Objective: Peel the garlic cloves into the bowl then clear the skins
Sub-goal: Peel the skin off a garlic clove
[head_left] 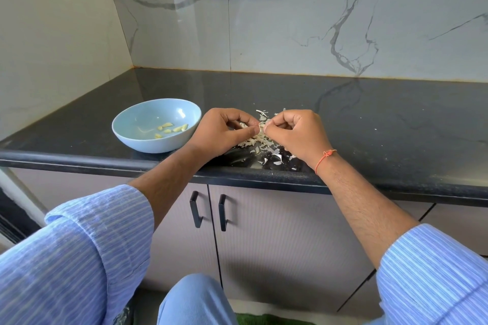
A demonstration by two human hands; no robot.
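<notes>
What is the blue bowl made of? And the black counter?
The blue bowl looks like glazed ceramic: smooth and shiny, with bright glints inside, though it could be hard plastic. The black counter looks like polished stone, perhaps granite: it is speckled and mirrors the wall's veins.

Left hand (224, 130) and right hand (295, 134) almost touching above the skin pile (260, 143), no gap between them. Bowl (155, 125) sits just left of the left hand, blocking a low sweep that way. Bare counter (396, 118) right of the right hand and behind both hands to the wall (290, 34). Counter edge just under the wrists.
</notes>
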